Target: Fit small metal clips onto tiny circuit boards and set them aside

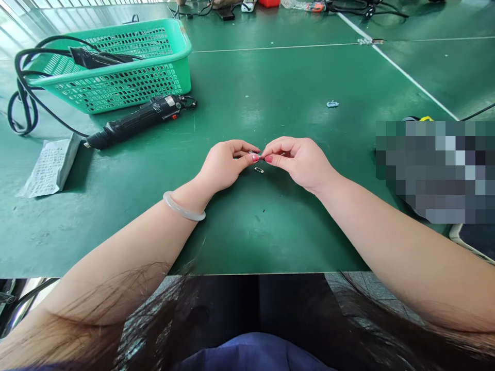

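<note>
My left hand and my right hand meet above the green table, thumbs and forefingers pinched with their tips nearly touching. Between the left fingers shows a bit of a small silvery part, too small and too covered to name. What the right fingertips pinch is hidden by the fingers. Just below the fingertips lies a small flat rectangular metal frame on the tabletop, not visibly touched by either hand.
A black electric screwdriver lies at left before a green perforated basket with a coiled black cable. Nearby is a paper-wrapped packet with writing. A blurred-out dark object sits at right. Cables lie along the far side.
</note>
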Motion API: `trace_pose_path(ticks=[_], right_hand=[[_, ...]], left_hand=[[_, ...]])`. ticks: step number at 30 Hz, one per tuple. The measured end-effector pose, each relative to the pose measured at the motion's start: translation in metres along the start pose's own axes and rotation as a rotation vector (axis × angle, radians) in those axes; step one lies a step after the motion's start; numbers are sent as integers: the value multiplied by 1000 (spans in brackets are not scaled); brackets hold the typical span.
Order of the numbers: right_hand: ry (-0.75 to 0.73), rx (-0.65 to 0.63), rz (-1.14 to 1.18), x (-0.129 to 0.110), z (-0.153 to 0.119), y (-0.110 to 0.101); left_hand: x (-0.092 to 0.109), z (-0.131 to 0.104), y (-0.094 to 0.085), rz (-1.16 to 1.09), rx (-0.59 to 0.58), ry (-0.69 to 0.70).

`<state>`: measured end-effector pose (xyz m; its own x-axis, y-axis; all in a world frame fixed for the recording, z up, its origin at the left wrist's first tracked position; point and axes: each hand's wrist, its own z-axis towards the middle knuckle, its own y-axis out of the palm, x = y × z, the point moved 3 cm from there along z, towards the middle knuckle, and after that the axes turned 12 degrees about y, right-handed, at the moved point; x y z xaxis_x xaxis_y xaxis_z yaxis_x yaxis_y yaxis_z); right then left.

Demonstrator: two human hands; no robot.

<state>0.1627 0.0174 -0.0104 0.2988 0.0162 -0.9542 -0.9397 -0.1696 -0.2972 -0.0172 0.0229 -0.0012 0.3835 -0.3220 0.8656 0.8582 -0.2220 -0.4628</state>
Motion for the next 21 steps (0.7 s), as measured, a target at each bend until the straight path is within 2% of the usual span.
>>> trace_pose_path(ticks=[9,21], right_hand=[[-25,-20,4,0,0,1],[-76,74,-93,-3,-3,3]], left_hand=[[-1,1,1,-24,-15,13],[-1,0,-1,-55,-14,-11]])
